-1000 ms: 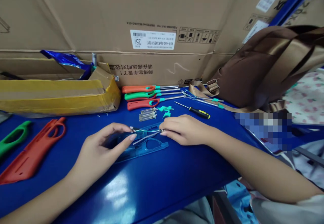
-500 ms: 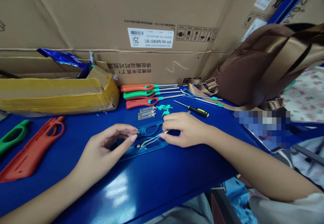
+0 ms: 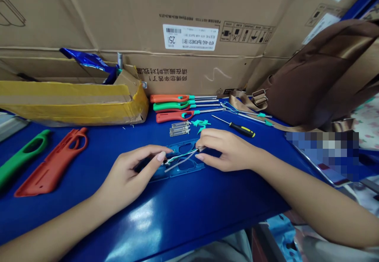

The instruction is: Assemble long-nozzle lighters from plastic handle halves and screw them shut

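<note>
A blue plastic lighter shell [image 3: 180, 166] lies flat on the blue table [image 3: 183, 214] between my hands. My left hand [image 3: 133, 173] rests on the shell's left end, thumb and forefinger pinched on one end of thin white and green wires [image 3: 181, 156]. My right hand [image 3: 226, 149] pinches the wires' other end just above the shell's right side. The wires stretch between the two hands over the shell.
Finished orange and green lighters [image 3: 177, 108] lie in a row behind, with small clear tubes [image 3: 179, 129], teal parts [image 3: 200, 124] and a screwdriver [image 3: 237, 126]. Empty orange [image 3: 53, 163] and green [image 3: 22, 157] shells lie left. A taped carton [image 3: 71, 102], big cardboard boxes and a brown bag [image 3: 319, 72] border the table.
The view shifted slightly. My right hand has lowered the wires back toward the shell, and my left thumb and finger have closed on their near end.
</note>
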Tool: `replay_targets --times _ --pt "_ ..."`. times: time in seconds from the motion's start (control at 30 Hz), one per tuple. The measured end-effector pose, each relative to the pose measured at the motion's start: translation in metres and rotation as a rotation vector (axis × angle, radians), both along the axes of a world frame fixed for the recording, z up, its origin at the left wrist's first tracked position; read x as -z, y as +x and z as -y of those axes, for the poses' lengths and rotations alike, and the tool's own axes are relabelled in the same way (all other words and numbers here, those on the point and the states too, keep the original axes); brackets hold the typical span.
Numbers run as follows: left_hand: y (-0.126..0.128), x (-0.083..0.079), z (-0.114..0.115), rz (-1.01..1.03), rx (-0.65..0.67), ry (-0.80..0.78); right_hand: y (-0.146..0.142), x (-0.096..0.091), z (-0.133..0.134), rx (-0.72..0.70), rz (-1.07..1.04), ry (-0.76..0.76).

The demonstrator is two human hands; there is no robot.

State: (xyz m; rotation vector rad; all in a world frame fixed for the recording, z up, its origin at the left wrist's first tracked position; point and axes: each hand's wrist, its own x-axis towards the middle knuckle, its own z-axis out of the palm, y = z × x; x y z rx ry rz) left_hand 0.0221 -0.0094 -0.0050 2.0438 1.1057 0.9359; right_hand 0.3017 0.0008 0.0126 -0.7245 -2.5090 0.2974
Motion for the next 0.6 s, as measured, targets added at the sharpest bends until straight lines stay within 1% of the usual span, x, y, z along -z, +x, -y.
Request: replay_targets --times 0.2,0.37,0.47,0.6 --pt "0.0003 0.0028 0.0030 0.058 0.060 -0.060 0.0003 -0.0010 0.0003 -0.024 -0.026 -0.047" --pt "0.0012 0.0033 0.0039 0.046 0.059 -0.007 0.0013 0.0004 -0.0003 -0.030 -0.029 -0.068" --pt "0.0010 0.0026 0.0032 0.028 0.018 0.014 0.0021 0.0013 -0.0007 -0.040 -0.028 -0.053" --pt "-0.0002 0.0028 0.0020 0.029 -0.084 -0.015 0.0046 0.0001 -0.0008 -0.055 0.001 0.011"
